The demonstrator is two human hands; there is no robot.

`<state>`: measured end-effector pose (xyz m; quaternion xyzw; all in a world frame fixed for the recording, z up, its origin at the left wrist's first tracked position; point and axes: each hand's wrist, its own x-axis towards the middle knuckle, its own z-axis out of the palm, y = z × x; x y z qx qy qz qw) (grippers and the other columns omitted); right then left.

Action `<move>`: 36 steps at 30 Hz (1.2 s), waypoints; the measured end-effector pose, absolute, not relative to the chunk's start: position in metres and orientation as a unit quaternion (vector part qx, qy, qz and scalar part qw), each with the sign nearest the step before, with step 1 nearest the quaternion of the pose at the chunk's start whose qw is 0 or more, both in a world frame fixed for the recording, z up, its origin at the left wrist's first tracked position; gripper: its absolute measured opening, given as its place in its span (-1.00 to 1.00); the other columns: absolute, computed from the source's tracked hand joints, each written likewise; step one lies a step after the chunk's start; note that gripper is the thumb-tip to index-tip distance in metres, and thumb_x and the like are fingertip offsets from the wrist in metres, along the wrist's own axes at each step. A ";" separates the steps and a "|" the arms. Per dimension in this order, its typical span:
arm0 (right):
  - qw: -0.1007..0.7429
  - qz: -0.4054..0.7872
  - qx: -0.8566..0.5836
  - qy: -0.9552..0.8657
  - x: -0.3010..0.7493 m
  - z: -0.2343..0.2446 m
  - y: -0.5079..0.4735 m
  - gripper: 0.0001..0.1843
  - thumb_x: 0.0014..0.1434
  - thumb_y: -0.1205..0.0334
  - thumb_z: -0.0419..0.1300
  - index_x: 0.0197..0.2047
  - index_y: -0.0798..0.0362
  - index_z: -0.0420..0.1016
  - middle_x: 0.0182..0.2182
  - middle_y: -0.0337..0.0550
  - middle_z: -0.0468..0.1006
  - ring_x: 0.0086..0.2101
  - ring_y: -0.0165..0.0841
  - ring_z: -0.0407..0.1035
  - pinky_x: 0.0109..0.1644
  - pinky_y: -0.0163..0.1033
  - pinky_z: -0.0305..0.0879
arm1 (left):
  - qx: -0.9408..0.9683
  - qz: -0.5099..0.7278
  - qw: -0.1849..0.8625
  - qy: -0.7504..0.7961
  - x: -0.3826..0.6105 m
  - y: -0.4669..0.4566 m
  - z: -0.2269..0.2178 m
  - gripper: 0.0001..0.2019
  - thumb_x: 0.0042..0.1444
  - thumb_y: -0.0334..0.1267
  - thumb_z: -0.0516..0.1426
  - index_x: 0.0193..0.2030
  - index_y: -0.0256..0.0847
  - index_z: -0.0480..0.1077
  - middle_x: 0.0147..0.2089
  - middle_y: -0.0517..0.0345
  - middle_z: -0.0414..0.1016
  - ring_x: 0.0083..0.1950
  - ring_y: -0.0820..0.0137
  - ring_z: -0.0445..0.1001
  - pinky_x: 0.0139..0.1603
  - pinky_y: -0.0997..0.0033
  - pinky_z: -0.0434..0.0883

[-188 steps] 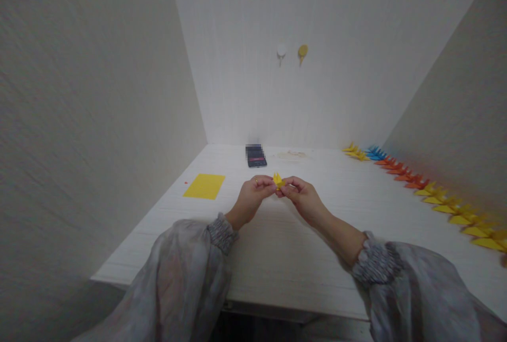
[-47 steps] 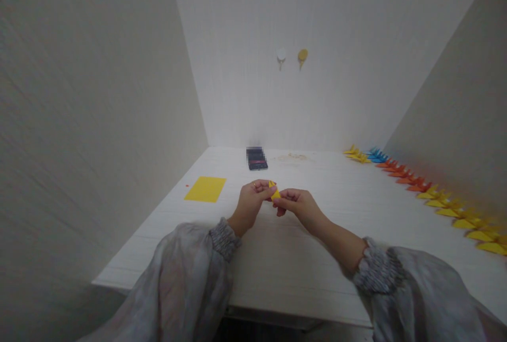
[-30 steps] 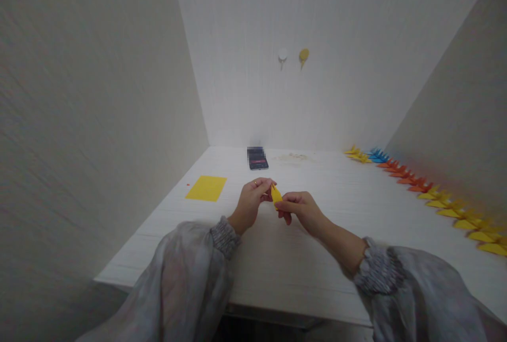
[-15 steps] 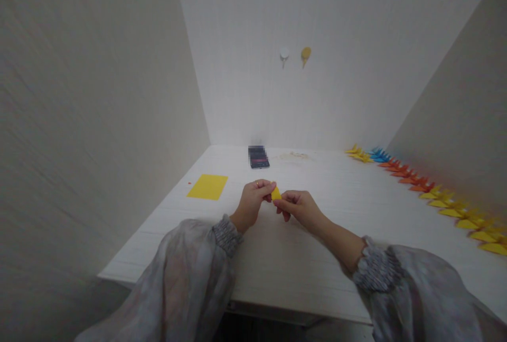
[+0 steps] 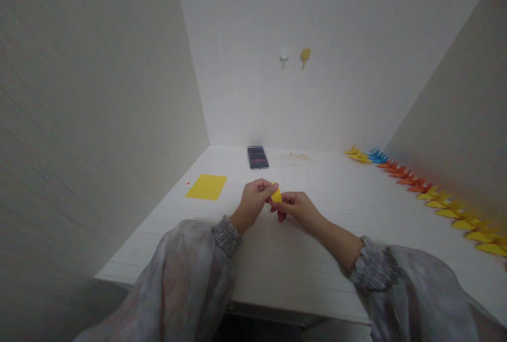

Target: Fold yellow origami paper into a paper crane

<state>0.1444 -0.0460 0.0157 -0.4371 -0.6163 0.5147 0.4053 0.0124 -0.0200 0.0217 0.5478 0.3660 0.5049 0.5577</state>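
while my left fingers (image 5: 270, 190) pinch the upper end of a small folded yellow paper (image 5: 278, 196), my right fingers (image 5: 285, 207) grip its lower end, the thumb on the side facing me. both sets are closed narrow on it, and the paper tilts between them over the counter (image 5: 277, 273); part of it is hidden by my left thumb. a thin ring (image 5: 257, 183) sits on my left hand.

to the left of my fingers, well apart from them, a flat yellow sheet (image 5: 206, 187) lies with a tiny red speck (image 5: 188, 183) just beside its left edge. beyond my fingers and slightly left, a dark phone (image 5: 258, 158) lies near the back wall (image 5: 245, 94), its screen blurred. pale brown marks (image 5: 295, 157) show to the right of it. well to the right of my fingers, a row of folded paper figures (image 5: 447, 211) runs away from me along the right wall (image 5: 467, 120): yellow nearest, then orange, blue, and yellow again. high beyond my fingers, a white hook (image 5: 284, 54) and a gold hook (image 5: 305, 54) sit side by side.
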 end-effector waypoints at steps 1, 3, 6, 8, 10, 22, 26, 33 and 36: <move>0.403 0.515 -0.435 -0.620 0.145 0.015 -0.046 -0.73 -0.08 0.08 0.18 -0.55 0.15 0.45 -0.72 -0.28 0.38 -0.67 -0.52 0.22 -0.54 -0.39 0.13 | 0.551 0.502 0.556 0.367 0.013 -0.020 0.022 -0.72 -0.19 -0.10 0.17 -0.59 -0.31 0.27 -0.68 0.27 0.25 -0.64 0.59 0.18 -0.60 0.55 0.13; 0.402 0.507 -0.434 -0.627 0.145 0.014 -0.046 -0.73 -0.06 0.10 0.16 -0.58 0.15 0.43 -0.74 -0.28 0.36 -0.68 -0.54 0.21 -0.55 -0.39 0.11 | 0.559 0.499 0.550 0.368 0.013 -0.021 0.022 -0.72 -0.19 -0.10 0.17 -0.59 -0.31 0.27 -0.68 0.27 0.25 -0.64 0.59 0.18 -0.60 0.55 0.12; 0.413 0.513 -0.434 -0.614 0.144 0.015 -0.048 -0.74 -0.08 0.11 0.17 -0.61 0.15 0.40 -0.74 -0.29 0.37 -0.71 -0.54 0.20 -0.58 -0.40 0.09 | 0.564 0.500 0.545 0.368 0.014 -0.022 0.023 -0.72 -0.20 -0.10 0.18 -0.59 -0.31 0.28 -0.67 0.27 0.25 -0.63 0.59 0.18 -0.59 0.55 0.12; 0.421 0.528 -0.432 -0.598 0.142 0.015 -0.048 -0.73 -0.10 0.10 0.18 -0.62 0.15 0.38 -0.73 -0.29 0.38 -0.72 -0.55 0.19 -0.62 -0.40 0.07 | 0.564 0.497 0.548 0.367 0.014 -0.022 0.024 -0.72 -0.21 -0.10 0.18 -0.59 -0.31 0.29 -0.66 0.27 0.25 -0.62 0.59 0.17 -0.58 0.55 0.12; 0.426 0.536 -0.436 -0.585 0.140 0.014 -0.048 -0.72 -0.11 0.09 0.18 -0.63 0.14 0.36 -0.72 -0.28 0.39 -0.74 -0.54 0.19 -0.65 -0.40 0.06 | 0.564 0.494 0.549 0.369 0.013 -0.021 0.024 -0.72 -0.21 -0.10 0.18 -0.59 -0.30 0.29 -0.66 0.27 0.25 -0.62 0.59 0.17 -0.57 0.55 0.12; 0.443 0.546 -0.421 -0.572 0.147 0.016 -0.046 -0.75 -0.13 0.13 0.21 -0.63 0.14 0.38 -0.72 -0.27 0.40 -0.74 -0.55 0.18 -0.65 -0.40 0.06 | 0.570 0.493 0.557 0.348 0.008 -0.013 0.016 -0.71 -0.19 -0.08 0.17 -0.58 -0.31 0.29 -0.66 0.28 0.23 -0.61 0.60 0.14 -0.57 0.55 0.09; 0.497 0.508 -0.438 -0.550 0.145 0.020 -0.047 -0.75 -0.11 0.14 0.19 -0.65 0.13 0.37 -0.73 -0.28 0.38 -0.74 -0.56 0.15 -0.66 -0.39 0.05 | 0.544 0.478 0.610 0.321 0.010 -0.015 0.017 -0.74 -0.14 -0.11 0.15 -0.45 -0.31 0.31 -0.57 0.25 0.28 -0.56 0.60 0.20 -0.49 0.54 0.18; 0.515 0.452 -0.458 -0.566 0.146 0.023 -0.047 -0.79 -0.09 0.13 0.18 -0.58 0.12 0.41 -0.72 -0.30 0.37 -0.69 -0.53 0.21 -0.58 -0.39 0.17 | 0.551 0.460 0.639 0.277 0.006 -0.011 0.010 -0.77 -0.17 -0.23 0.20 -0.38 -0.35 0.36 -0.46 0.17 0.37 -0.46 0.57 0.28 -0.38 0.53 0.21; 0.511 0.453 -0.446 -0.578 0.147 0.022 -0.046 -0.81 -0.08 0.14 0.17 -0.51 0.11 0.44 -0.68 -0.29 0.40 -0.66 -0.52 0.24 -0.54 -0.37 0.21 | 0.539 0.460 0.654 0.266 0.005 -0.010 0.009 -0.76 -0.15 -0.22 0.18 -0.38 -0.37 0.36 -0.46 0.16 0.36 -0.48 0.58 0.26 -0.38 0.52 0.22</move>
